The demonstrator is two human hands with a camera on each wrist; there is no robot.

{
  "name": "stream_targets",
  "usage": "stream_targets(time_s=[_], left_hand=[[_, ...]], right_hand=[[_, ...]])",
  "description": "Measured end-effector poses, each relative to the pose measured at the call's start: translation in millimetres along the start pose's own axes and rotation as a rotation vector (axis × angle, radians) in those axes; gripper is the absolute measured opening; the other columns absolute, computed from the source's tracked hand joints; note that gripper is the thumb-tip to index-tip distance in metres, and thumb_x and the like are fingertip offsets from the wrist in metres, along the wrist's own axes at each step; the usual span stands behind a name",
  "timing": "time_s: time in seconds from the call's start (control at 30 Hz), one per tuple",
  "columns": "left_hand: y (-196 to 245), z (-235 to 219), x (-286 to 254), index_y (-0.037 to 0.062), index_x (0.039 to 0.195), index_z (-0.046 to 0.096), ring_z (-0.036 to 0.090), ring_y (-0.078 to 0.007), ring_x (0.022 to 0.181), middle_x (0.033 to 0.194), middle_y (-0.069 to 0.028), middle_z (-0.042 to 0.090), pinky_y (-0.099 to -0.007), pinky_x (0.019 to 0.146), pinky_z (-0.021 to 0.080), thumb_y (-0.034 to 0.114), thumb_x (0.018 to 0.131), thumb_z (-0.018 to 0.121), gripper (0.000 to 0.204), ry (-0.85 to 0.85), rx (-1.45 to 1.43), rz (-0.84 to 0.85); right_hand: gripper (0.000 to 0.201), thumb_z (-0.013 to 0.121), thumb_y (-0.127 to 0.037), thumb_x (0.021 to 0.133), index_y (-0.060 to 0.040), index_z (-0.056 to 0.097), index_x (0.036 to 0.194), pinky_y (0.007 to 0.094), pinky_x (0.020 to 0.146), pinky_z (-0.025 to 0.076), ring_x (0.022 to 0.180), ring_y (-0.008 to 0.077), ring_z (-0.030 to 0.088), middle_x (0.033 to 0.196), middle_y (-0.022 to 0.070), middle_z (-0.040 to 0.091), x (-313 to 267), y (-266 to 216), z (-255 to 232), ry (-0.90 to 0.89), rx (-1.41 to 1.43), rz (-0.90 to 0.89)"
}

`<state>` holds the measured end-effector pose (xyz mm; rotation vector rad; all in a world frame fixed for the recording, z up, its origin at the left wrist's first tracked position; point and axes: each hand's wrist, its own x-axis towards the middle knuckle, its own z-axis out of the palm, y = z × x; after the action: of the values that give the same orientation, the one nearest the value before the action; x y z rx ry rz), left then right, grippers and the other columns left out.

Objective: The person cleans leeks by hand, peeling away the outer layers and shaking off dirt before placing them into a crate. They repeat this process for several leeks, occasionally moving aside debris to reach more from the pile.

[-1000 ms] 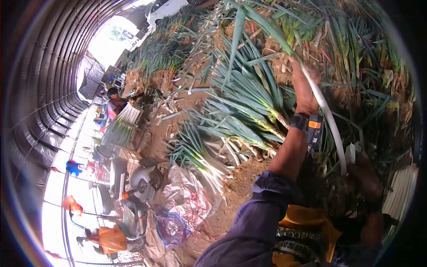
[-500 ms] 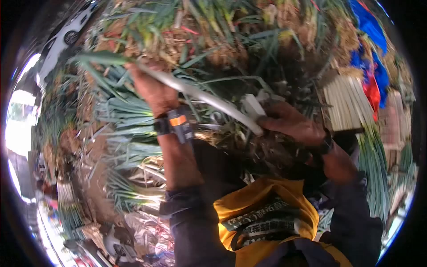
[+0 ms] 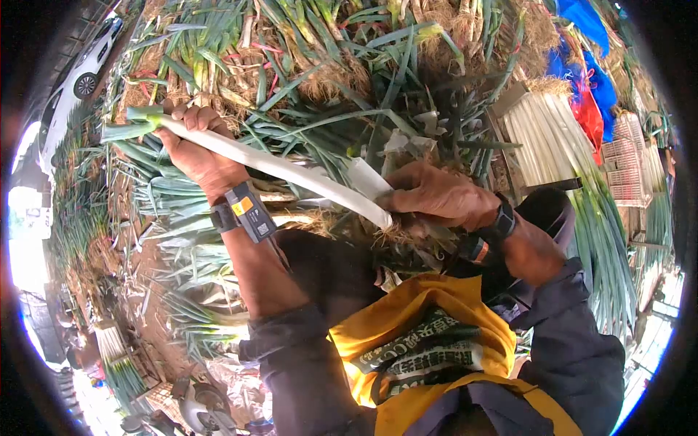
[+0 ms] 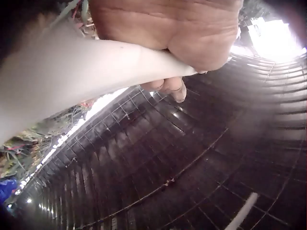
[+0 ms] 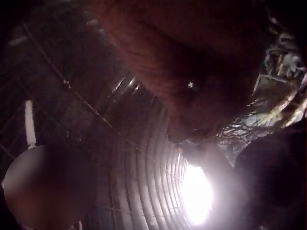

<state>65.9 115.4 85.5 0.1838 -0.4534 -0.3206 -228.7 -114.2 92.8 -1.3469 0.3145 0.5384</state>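
Observation:
A long leek with a white shaft slants across the head view. My left hand grips it near its short green end, and the fingers curl round the shaft in the left wrist view too. At the lower, rooted end is my right hand, its thumb and fingers bent. A flat white piece with a straight end sticks up from the right fingertips; whether it is a blade or a peeled layer I cannot tell. The right wrist view shows the right hand only darkly.
Unpeeled leeks with brown roots lie heaped ahead. More leeks spread at the left. Clean white leeks are stacked at the right, near a pink crate and blue plastic. A yellow apron covers the lap.
The head view has turned to the right. The leek has come down to a slant, its long leaves now showing as a short green end. Both hands stay at its two ends.

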Motion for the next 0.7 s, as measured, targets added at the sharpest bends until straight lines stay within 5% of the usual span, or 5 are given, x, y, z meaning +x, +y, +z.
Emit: stream_targets(time_s=[0.17, 0.37, 0.47, 0.6, 0.7], left_hand=[[-3.5, 2.4, -1.9, 0.0108, 0.117, 0.055, 0.048, -0.0128, 0.065, 0.082, -0.0012, 0.052, -0.0284, 0.057, 0.046, 0.048, 0.105, 0.051, 0.039, 0.006, 0.054, 0.025], [-18.8, 28.0, -7.6, 0.0126, 0.124, 0.053, 0.043, -0.0093, 0.063, 0.083, 0.002, 0.048, -0.0246, 0.055, 0.039, 0.051, 0.108, 0.044, 0.043, 0.27, 0.639, 0.298], [-21.8, 38.7, -11.8, 0.0111, 0.126, 0.052, 0.044, -0.0085, 0.064, 0.083, 0.003, 0.047, -0.0243, 0.055, 0.039, 0.051, 0.108, 0.044, 0.044, 0.317, 0.744, 0.326], [-23.7, 21.9, -4.9, 0.0138, 0.146, 0.047, 0.046, -0.0092, 0.067, 0.083, 0.0035, 0.049, -0.0245, 0.056, 0.042, 0.049, 0.109, 0.043, 0.052, 0.336, 0.631, 0.294], [-27.6, 16.3, -0.5, 0.0143, 0.118, 0.054, 0.049, -0.0107, 0.064, 0.08, 0.0021, 0.05, -0.0255, 0.053, 0.043, 0.05, 0.108, 0.042, 0.039, 0.436, 0.521, 0.314]], right_hand=[[0.029, 0.072, -0.021, 0.088, -0.0016, 0.069, 0.11, 0.0401, 0.066, 0.052, 0.085, 0.0254, 0.068, 0.098, 0.0133, 0.07, 38.9, 66.4, -25.7, 0.087, -0.864, -0.862], [0.037, 0.071, -0.025, 0.092, 0.002, 0.063, 0.115, 0.0442, 0.067, 0.056, 0.09, 0.034, 0.068, 0.113, 0.0138, 0.068, 44.9, 108.8, -44.2, 0.496, -1.725, -0.174], [0.042, 0.069, -0.028, 0.096, -0.0012, 0.06, 0.127, 0.0402, 0.072, 0.057, 0.091, 0.028, 0.07, 0.112, 0.0165, 0.069, 25.4, 56.1, -74.0, 0.571, -0.688, -0.319], [0.043, 0.066, -0.027, 0.1, -0.0028, 0.058, 0.133, 0.0361, 0.078, 0.056, 0.09, 0.0217, 0.069, 0.104, 0.0165, 0.071, -10.0, 6.2, -26.9, 0.307, -0.495, -0.528], [0.038, 0.066, -0.025, 0.1, -0.0023, 0.059, 0.13, 0.034, 0.076, 0.055, 0.087, 0.0187, 0.068, 0.095, 0.0129, 0.072, -6.1, 10.7, -7.3, 0.237, -0.579, -0.315]])
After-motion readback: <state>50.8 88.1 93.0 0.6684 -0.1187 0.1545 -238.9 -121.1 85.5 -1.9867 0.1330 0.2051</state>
